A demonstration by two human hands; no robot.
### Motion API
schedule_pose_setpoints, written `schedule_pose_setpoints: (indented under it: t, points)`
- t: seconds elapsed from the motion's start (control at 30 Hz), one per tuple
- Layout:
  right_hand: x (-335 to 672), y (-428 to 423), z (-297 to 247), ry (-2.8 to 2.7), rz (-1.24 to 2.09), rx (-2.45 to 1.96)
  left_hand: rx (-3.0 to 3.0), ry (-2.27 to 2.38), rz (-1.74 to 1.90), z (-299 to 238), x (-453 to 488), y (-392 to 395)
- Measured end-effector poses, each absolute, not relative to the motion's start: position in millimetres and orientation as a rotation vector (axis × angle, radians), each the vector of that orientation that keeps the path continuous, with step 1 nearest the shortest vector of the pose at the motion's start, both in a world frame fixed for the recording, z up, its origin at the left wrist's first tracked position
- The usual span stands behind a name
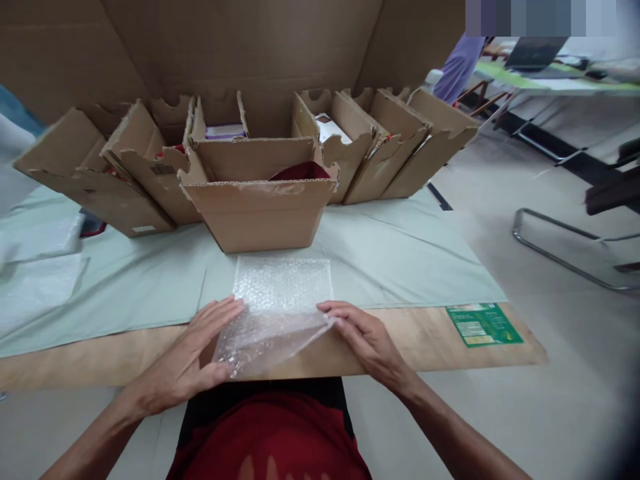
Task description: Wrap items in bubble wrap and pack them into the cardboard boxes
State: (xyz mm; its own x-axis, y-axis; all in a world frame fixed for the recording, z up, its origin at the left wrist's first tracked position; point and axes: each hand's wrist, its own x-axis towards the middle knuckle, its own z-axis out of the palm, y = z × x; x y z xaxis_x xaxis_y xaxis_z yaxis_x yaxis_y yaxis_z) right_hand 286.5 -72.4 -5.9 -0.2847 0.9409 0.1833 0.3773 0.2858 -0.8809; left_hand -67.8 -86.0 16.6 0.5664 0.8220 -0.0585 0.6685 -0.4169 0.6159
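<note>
A clear bubble wrap bag [283, 283] lies at the table's front edge, its near end lifted and creased. My left hand [195, 357] rests along its left side, thumb and fingers spread apart. At the bag's right near corner, my right hand [363, 333] pinches the plastic between thumb and fingers. Just beyond the bag stands an open cardboard box [263, 217] with something dark red inside. Whether anything is inside the bag I cannot make out; none shows through it.
Several open cardboard bins [150, 170] stand in a curved row behind, before a tall cardboard panel [250, 47]. More clear bubble wrap bags [37, 287] lie at the left. A green printed sheet [484, 325] is on the wooden edge at right. A metal chair leg [555, 257] stands beyond.
</note>
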Motion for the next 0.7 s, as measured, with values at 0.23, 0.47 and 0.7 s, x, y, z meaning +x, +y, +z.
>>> schedule_pose_setpoints:
  t: [0.23, 0.47, 0.7]
  points:
    - [287.3, -74.0, -2.3, -1.324, 1.231, -1.449, 2.076, 1.429, 0.622, 10.6, -43.2, -82.8]
    - [287.8, -66.4, -3.9, -1.572, 1.08, -1.433, 1.707, 1.675, 0.72, 6.7, -17.5, -60.3]
    - [282.3, -43.6, -15.9, -1.939, 0.463, -1.547, 2.153, 1.845, 0.769, -16.7, -13.1, -56.3]
